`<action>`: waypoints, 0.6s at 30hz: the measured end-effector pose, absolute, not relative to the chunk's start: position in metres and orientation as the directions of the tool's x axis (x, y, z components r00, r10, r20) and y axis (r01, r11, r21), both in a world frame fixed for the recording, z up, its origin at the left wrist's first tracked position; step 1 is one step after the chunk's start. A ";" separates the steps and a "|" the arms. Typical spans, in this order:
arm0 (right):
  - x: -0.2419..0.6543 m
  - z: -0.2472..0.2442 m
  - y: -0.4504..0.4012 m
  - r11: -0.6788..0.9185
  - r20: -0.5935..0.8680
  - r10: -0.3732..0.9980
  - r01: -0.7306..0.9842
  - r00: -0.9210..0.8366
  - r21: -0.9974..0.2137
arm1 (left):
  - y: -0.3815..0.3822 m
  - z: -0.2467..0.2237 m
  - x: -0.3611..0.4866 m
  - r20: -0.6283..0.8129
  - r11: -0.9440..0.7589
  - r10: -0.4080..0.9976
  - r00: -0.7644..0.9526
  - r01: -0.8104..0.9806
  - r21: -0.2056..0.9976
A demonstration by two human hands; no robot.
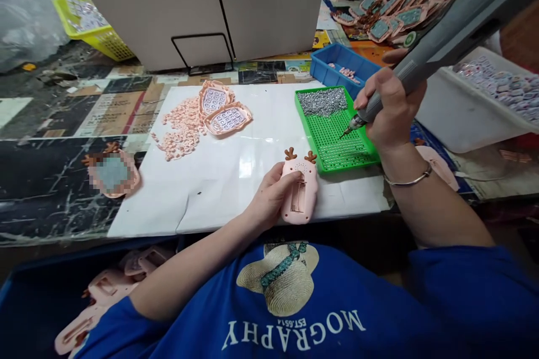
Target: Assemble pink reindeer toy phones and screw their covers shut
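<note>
Gripping the pink casing (pixel 309 196) by its left edge in my left hand (pixel 268 195), long axis running away from me, while my right hand (pixel 396 109), farther ahead and rightward, clasps the grey screwdriver (pixel 448 36), bit (pixel 348 130) over the green tray (pixel 332 148).

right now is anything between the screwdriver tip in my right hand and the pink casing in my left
In this view, only the low rim of the green tray lies between the screwdriver in your right hand and the pink casing; your left hand has its thumb over part of the casing's back.
</note>
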State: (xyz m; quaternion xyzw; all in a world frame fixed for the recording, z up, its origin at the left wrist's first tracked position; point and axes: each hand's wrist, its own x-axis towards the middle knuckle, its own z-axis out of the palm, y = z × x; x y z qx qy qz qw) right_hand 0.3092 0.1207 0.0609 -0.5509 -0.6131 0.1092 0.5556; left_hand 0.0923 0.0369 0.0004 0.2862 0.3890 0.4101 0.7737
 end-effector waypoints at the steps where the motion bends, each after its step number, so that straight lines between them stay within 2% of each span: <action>1: 0.305 0.065 0.116 0.375 0.570 0.790 0.558 0.225 -0.740 | 0.036 0.000 0.093 -0.366 0.495 0.860 0.355 -0.409 0.766; 4: 0.295 0.073 0.105 0.482 0.650 0.736 0.529 0.187 -0.698 | 0.036 0.000 0.093 -0.361 0.481 0.869 0.339 -0.403 0.779; 7: 0.292 0.068 0.107 0.569 0.671 0.727 0.416 0.148 -0.709 | 0.036 0.000 0.093 -0.364 0.481 0.868 0.338 -0.394 0.783; 12: 0.308 0.044 0.138 0.612 0.662 0.672 0.252 0.333 -0.749 | 0.035 0.000 0.093 -0.364 0.478 0.869 0.336 -0.380 0.792; 18: 0.320 0.027 0.150 0.649 0.645 0.651 0.147 0.401 -0.747 | 0.035 0.001 0.093 -0.362 0.478 0.867 0.342 -0.369 0.797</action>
